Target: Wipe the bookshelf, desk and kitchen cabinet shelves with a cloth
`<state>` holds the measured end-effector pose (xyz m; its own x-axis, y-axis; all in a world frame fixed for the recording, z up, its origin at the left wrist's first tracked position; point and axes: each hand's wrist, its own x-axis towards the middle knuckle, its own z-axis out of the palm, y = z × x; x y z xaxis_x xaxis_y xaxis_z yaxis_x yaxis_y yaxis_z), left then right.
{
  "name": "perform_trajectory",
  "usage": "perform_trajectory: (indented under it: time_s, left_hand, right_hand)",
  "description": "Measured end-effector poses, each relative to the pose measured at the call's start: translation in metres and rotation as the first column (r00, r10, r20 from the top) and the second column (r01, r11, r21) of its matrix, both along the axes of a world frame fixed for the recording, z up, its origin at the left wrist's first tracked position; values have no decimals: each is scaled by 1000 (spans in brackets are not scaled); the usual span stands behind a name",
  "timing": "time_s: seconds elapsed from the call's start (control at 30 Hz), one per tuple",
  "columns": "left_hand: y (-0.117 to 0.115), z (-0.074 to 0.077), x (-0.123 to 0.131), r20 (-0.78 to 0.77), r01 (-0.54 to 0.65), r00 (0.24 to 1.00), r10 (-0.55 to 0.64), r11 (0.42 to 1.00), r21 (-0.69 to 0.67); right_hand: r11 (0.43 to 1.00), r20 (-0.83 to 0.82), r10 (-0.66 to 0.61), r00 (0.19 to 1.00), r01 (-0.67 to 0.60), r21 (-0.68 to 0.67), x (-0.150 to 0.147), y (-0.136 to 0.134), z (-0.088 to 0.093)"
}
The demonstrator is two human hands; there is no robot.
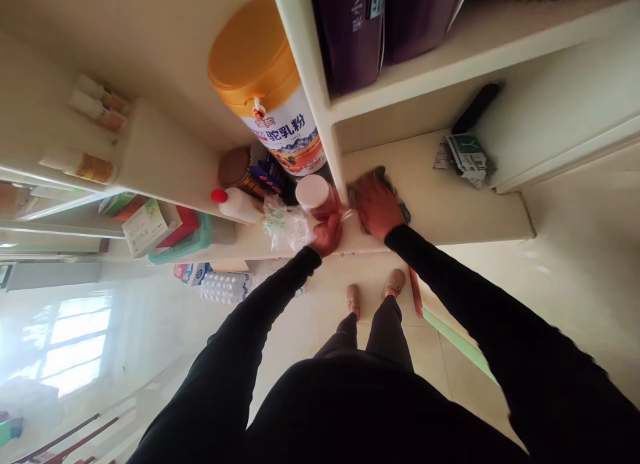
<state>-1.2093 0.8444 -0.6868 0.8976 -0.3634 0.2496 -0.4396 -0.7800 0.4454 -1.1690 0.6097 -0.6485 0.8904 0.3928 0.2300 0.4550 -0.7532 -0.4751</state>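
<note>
My right hand (377,207) presses down on a crumpled dark cloth (387,181) against the cream shelf board (450,217), close to the upright divider. Between the closed fingers of my left hand (327,236), thin white sticks (346,215) poke out toward the divider; their exact kind is too small to tell. A clear plastic bag (287,227) with green print lies beside that hand. Just behind it stands a jar with a pale pink lid (313,192), partly covered by my fingers.
A large tub with an orange lid (255,57) stands behind the jar. Left of the bag is a white bottle with a red cap (237,203). Small boxes (470,154) and a black object (475,107) sit on the right shelf. Purple boxes (350,37) fill the shelf above.
</note>
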Motion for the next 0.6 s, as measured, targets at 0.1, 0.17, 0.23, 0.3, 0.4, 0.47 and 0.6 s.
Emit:
perform_trajectory:
  time_s: [0.1,0.17,0.23,0.3,0.4,0.47,0.6]
  left_hand:
    - [1,0,0,-29,0,1000,0,1000,-3]
    - [2,-2,0,-29,12,999,-12,1000,-2]
    - [3,-3,-1,-18,17,1000,-17,1000,-15]
    - [3,-4,-1,-6,23,1000,-23,999,-29]
    - [2,-3,-2,23,41,999,-40,998,-36]
    - [1,0,-2,44,56,998,-55,998,-32]
    - [-1,7,-3,58,73,996,-73,997,-6]
  right_hand:
    - [981,4,191,982,-191,-40,-55,-44,-8]
    - [987,14,155,988,-154,-50,-67,-66,-11]
    - [998,24,-13,1000,15,-56,-51,-75,-13]
    - [972,32,-225,974,227,-58,-14,-67,-13]
    - [880,6,-473,881,473,-38,56,-28,-11]
    - [823,-38,-567,823,567,-17,88,5,-9]
    - [935,-2,-355,935,355,28,84,31,-7]
